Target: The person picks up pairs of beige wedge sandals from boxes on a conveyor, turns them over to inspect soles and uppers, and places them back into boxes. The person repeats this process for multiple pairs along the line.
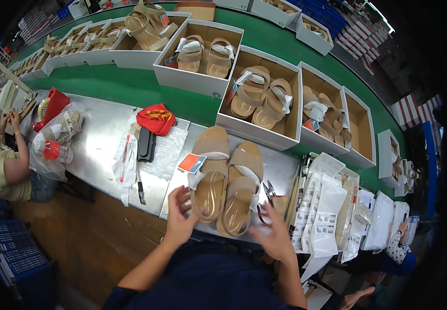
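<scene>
A pair of tan sandals lies side by side on the metal table in front of me, the left sandal (216, 168) and the right sandal (242, 186), toes pointing away. White paper is tucked under their straps, and an orange and blue tag (191, 163) hangs at the left one. My left hand (181, 217) is beside the left sandal's heel, fingers apart and slightly curled. Spread fingers of my right hand (275, 235) are close to the right sandal's heel. Neither hand grips anything. Dark-handled scissors (269, 192) lie just beyond my right hand.
Open shoe boxes (259, 124) with sandals line the green conveyor (187, 101). Labels and plastic packets fill a tray (326, 201) at right. A red cloth (156, 119), black case (146, 144) and pen (140, 188) lie left. Another person (12, 160) works far left.
</scene>
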`<state>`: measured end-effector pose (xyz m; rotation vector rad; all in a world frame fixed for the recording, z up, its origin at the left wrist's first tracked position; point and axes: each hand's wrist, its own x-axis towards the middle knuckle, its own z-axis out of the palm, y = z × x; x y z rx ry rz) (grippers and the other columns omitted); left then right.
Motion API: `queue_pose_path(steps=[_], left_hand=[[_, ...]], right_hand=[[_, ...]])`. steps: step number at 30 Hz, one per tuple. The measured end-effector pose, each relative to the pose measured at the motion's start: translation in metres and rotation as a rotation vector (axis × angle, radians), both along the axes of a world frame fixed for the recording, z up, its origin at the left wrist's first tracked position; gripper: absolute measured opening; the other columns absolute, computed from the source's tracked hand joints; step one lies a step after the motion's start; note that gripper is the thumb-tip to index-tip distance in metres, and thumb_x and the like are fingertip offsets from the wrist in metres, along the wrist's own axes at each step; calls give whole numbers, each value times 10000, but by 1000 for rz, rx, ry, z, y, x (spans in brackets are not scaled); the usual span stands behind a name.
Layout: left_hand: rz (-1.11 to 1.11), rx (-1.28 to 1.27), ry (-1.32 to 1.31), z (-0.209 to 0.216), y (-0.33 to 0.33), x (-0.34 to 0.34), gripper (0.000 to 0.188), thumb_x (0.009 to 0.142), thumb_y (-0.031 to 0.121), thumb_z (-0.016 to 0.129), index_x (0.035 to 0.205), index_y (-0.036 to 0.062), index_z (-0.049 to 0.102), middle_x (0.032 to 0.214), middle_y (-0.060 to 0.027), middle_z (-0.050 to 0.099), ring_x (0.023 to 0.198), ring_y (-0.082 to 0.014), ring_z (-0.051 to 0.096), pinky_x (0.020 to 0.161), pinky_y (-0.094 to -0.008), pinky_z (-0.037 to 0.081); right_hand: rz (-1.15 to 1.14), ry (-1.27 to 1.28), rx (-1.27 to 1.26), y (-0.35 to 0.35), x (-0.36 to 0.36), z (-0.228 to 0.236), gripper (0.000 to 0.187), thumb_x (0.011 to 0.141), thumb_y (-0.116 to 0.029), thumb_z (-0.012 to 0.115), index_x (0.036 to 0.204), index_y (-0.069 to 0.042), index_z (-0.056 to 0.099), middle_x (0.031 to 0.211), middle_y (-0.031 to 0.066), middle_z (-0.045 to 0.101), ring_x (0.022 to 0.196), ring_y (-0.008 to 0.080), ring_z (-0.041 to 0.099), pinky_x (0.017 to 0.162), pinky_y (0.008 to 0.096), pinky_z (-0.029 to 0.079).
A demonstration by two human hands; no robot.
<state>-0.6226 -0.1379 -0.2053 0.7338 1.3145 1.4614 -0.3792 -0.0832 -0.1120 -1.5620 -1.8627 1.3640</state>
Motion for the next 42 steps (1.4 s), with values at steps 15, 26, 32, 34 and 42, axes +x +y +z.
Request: queue_pose_path(steps=[15,26,32,34,42], left_hand=[[-326,-86,-1230,18,21,-40,473,1003,294,491,1369,2,428,1322,-153,545,1113,-226,615,948,-368,531],[-499,123,-1475,53,33,-29,491,1026,321,414,1406,12,386,1342,-167,530,1152,-240,599,963,-383,527],[-408,-3,-1263,53,28,-33,425,1006,275,486,1353,33,446,1277,-139,572,1093,-216,622,941,-369,537],[-361,41,-1176,44,25,-33,397,992,255,522,1324,41,478,1245,-119,589,1064,-192,626,928,-351,537],[-214,33,-1022,49,22,-33,381,952,239,604,1275,48,537,1193,-73,620,1040,-150,624,911,-313,530]], right_hand=[[-604,861,-570,4,-19,-37,626,993,-485,414,1442,-55,341,1406,141,473,1269,280,495,1070,428,413],[-250,1529,-669,11,-13,-13,581,1001,-423,411,1402,-4,378,1359,163,512,1198,282,560,1008,436,482],[-244,1445,-592,11,-14,-11,592,998,-432,416,1410,-9,372,1366,161,507,1205,287,553,1012,435,478],[-335,1221,-529,9,-14,-5,595,999,-438,414,1410,-10,373,1370,161,504,1210,286,549,1015,431,473],[-356,1030,-525,5,-3,-22,591,1013,-445,379,1418,-14,362,1394,159,481,1247,284,517,1040,419,449]])
